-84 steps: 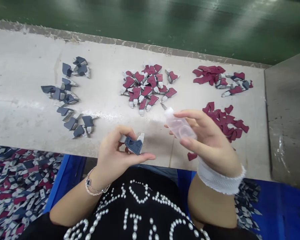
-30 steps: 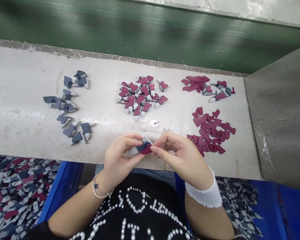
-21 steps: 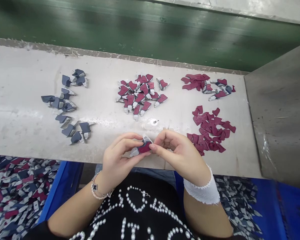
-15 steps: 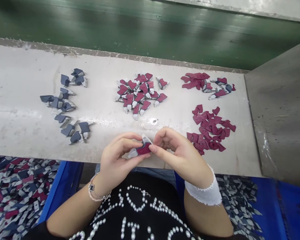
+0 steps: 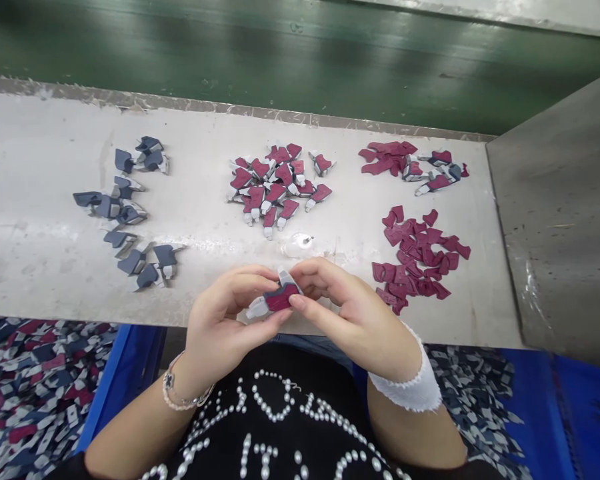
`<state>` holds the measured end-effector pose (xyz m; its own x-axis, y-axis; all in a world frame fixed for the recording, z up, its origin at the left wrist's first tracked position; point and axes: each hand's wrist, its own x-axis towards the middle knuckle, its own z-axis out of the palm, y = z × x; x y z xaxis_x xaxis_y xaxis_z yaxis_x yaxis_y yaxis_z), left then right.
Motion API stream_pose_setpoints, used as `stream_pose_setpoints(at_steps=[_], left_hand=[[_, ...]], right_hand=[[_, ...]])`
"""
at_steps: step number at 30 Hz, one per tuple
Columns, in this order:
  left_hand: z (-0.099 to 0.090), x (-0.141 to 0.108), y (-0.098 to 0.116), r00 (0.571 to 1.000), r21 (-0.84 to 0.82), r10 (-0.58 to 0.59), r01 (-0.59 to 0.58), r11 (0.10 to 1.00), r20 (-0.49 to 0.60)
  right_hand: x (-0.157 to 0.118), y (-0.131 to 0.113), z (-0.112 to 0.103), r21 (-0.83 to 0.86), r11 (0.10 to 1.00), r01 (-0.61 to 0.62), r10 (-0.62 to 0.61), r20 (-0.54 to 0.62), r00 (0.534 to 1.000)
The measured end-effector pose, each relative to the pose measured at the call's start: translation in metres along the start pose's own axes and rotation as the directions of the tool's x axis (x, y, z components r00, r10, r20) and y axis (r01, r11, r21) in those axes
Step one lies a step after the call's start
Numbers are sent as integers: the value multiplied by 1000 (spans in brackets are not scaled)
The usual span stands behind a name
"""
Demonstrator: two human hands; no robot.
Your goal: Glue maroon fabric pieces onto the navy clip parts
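Between my two hands, over the front of the pale worktop, is a small grey and navy plastic part [image 5: 279, 298] with a maroon panel on its upper face. My left hand [image 5: 230, 313] grips it from the left between thumb and fingers. On the right, my right hand [image 5: 337, 300] has its thumb pressed on the maroon panel, with its curled fingers behind the part. Just beyond the hands lies a heap of similar maroon-topped parts [image 5: 275, 183]. Loose maroon panels [image 5: 420, 257] are spread to the right of my right hand.
Navy and grey parts [image 5: 130, 213] lie at the left. At the back right are stacked maroon panels [image 5: 385, 159] beside several assembled parts [image 5: 437, 172]. Blue bins of parts stand below the worktop [image 5: 45, 267] on both sides. A metal panel [image 5: 560, 220] bounds the right end.
Both hands have shifted slightly left with the part. My right thumb and fingers have closed in on its maroon panel. The whole view has moved a little.
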<state>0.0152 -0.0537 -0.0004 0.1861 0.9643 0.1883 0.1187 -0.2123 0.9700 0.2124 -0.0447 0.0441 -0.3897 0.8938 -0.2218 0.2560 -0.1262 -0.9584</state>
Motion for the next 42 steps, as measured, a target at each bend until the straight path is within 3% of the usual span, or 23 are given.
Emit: stream_pose_setpoints(at_steps=[15, 22, 25, 29, 31, 36, 42], left_hand=[[-1, 4, 6, 996, -199, -82, 84, 976, 17], [0, 2, 6, 999, -176, -47, 43, 983, -19], [1, 1, 4, 996, -165, -91, 86, 983, -21], [-2, 1, 1, 974, -166, -212, 222, 961, 75], [-6, 3, 0, 966, -70, -223, 233, 970, 130], [-11, 7, 8, 965, 294, -98, 24, 956, 243], [-6, 3, 14, 985, 247, 10, -53, 968, 172]], right_hand=[[-6, -13, 1, -168, 980, 110, -110, 9, 994], [-9, -12, 5, -236, 964, 121, -139, -60, 989], [-10, -12, 6, -313, 943, 116, -140, -55, 989], [-12, -14, 7, -406, 908, 103, -137, -55, 989], [-12, -14, 7, -428, 899, 94, -122, -38, 992], [-12, -14, 8, -448, 889, 89, -85, 29, 996], [-19, -16, 8, -508, 834, 216, -208, 72, 975]])
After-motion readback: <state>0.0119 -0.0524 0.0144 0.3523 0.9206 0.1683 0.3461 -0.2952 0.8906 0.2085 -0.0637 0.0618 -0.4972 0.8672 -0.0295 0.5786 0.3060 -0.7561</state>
